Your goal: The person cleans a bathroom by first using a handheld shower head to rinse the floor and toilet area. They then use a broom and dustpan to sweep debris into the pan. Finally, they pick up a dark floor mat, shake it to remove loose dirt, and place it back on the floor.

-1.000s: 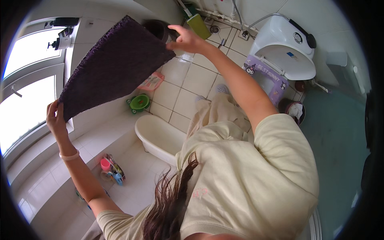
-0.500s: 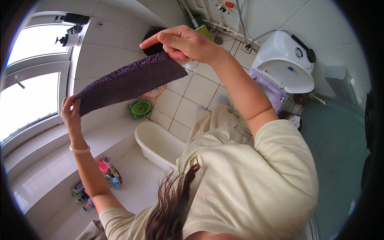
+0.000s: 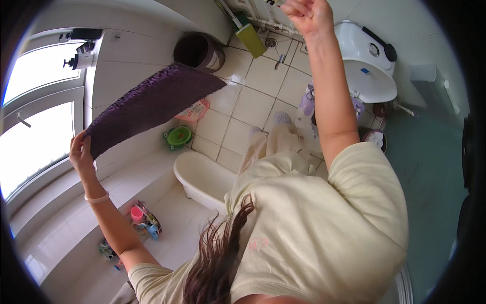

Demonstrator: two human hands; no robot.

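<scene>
The left hand (image 3: 81, 152), left of centre in the frame, pinches one corner of a shaggy purple mat (image 3: 157, 106), which stretches toward the upper middle. The right hand (image 3: 308, 15) is raised at the top edge, released from the mat, its fingers loosely curled. Near the mat's far end stands a dark bucket (image 3: 216, 60); below the mat are a green frog-shaped basin (image 3: 178, 137) and, lower, a cream bathtub (image 3: 202, 175).

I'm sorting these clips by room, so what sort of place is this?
Almost certainly a bathroom: it has a white toilet, a small pale tub and a floor drain set among tiles.
</scene>
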